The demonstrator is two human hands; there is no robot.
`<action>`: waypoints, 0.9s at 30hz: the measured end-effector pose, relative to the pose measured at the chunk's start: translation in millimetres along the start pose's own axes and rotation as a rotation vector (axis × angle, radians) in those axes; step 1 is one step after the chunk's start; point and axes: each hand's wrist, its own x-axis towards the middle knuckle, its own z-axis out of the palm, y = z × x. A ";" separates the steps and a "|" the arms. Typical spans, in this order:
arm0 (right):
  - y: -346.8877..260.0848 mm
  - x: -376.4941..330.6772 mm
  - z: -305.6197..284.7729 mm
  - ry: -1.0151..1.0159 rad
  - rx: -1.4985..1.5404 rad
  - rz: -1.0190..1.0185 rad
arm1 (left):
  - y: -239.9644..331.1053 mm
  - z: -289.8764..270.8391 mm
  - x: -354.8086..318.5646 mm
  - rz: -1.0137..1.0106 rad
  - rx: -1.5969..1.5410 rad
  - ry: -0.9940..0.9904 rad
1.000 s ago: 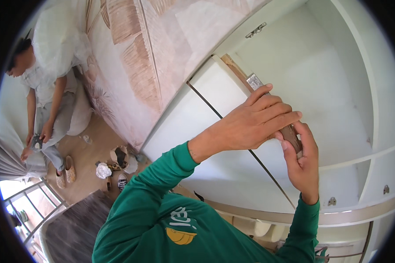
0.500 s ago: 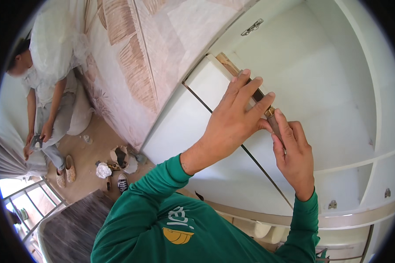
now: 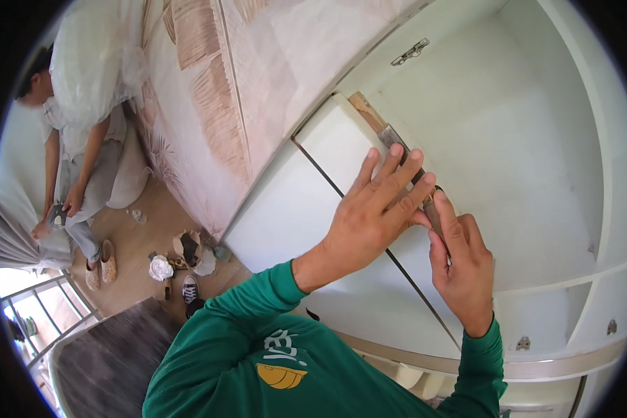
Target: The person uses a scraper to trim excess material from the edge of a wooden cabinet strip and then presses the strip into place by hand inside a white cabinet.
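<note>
My right hand (image 3: 463, 258) is wrapped around the brown handle of a chisel (image 3: 389, 135), its index finger stretched along the handle. The grey blade points away to the upper left. Across the blade lies my left hand (image 3: 373, 219), palm down with fingers stretched and spread, its thumb close to the handle. Part of the blade is hidden under those fingers. At the blade's far end shows a raw wooden strip (image 3: 366, 111), along the edge of a white panel (image 3: 341, 132).
An open white cabinet (image 3: 557, 160) with a metal hinge piece (image 3: 411, 52) lies ahead and right. A patterned pinkish panel (image 3: 272, 90) rises at the upper left. On the left, a seated person (image 3: 83, 160) handles a dark object. Shoes and a crumpled white bundle (image 3: 161, 267) lie on the floor.
My left hand has slid back along the blade toward me, so more of its far end shows. My right hand keeps its hold on the chisel handle.
</note>
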 end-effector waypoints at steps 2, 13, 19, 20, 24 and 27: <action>-1.2 2.8 1.8 0.015 0.011 -0.029 | -5.7 0.0 2.4 0.026 0.016 0.008; 7.8 1.9 9.7 0.044 -0.020 -0.074 | -3.0 -5.5 4.2 0.037 0.032 -0.019; 15.5 -3.7 13.1 0.041 0.016 -0.084 | -9.6 -5.0 5.4 0.046 0.034 0.001; 17.4 -5.8 12.1 0.041 0.012 -0.081 | -10.0 -5.2 4.7 0.047 0.044 0.001; 11.7 3.7 13.2 0.047 0.010 -0.088 | -10.4 -8.4 7.6 0.033 0.053 -0.027; 16.3 3.8 13.6 0.041 0.005 -0.087 | -5.5 -7.9 4.4 0.037 0.020 -0.045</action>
